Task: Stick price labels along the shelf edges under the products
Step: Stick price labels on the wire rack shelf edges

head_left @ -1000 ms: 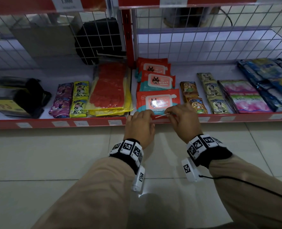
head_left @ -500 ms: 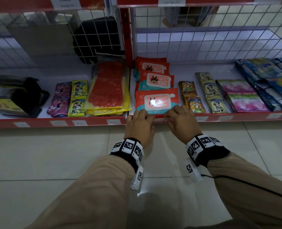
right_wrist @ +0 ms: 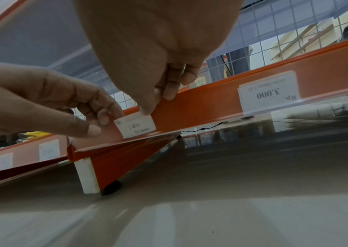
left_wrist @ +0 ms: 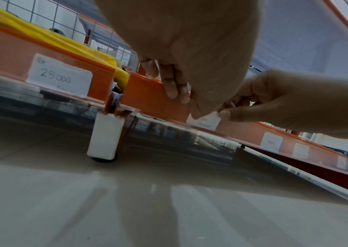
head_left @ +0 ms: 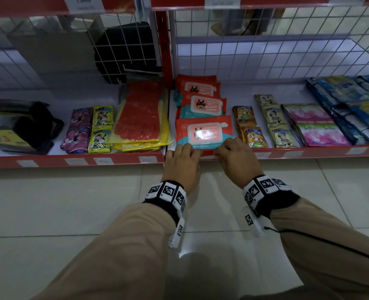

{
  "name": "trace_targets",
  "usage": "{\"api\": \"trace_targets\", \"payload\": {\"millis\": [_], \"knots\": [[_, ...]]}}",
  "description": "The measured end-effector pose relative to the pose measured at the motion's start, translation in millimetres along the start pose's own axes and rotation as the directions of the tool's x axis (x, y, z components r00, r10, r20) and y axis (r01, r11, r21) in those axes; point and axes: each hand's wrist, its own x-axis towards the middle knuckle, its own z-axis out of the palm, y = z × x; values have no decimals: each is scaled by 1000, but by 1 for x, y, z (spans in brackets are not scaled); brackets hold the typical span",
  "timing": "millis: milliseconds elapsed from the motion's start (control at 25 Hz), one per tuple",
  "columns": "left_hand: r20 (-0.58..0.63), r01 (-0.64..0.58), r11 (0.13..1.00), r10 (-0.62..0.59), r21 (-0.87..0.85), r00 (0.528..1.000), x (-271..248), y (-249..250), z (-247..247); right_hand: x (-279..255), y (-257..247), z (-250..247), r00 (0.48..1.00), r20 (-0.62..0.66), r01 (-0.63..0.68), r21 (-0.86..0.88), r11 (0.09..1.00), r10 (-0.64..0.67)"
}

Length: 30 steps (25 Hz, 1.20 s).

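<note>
1. The price label (right_wrist: 136, 125), held edge-on in the air between both hands a second ago, now lies flat against the red shelf edge (head_left: 205, 153).
2. The left hand (head_left: 182, 167) and right hand (head_left: 237, 160) now sit lower, on the shelf edge, below the wipes pack (head_left: 204, 132).

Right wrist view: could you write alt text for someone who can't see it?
Two hands press a white price label onto an orange shelf edge just above a tiled floor. The left hand holds its left end, the right hand its top.
</note>
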Motion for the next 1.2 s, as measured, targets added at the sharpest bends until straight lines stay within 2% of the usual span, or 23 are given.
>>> {"api": "trace_targets", "payload": {"millis": [600, 800, 1040, 1200], "knots": [[-6, -8, 1000, 8, -5, 1000, -3, 0, -1, -6, 4, 3, 1000, -1, 11, 74, 997, -11], [-30, -24, 999, 23, -24, 999, 1, -2, -7, -14, 14, -3, 999, -45, 12, 94, 996, -8], [-75, -17, 998, 21, 54, 997, -1, 7, -14, -29, 34, -13, 993, -78, -91, 2, 996, 91], [-42, -94, 995, 96, 38, 995, 7, 34, -15, -44, 54, -18, 978, -75, -196, -54, 979, 192]]}}
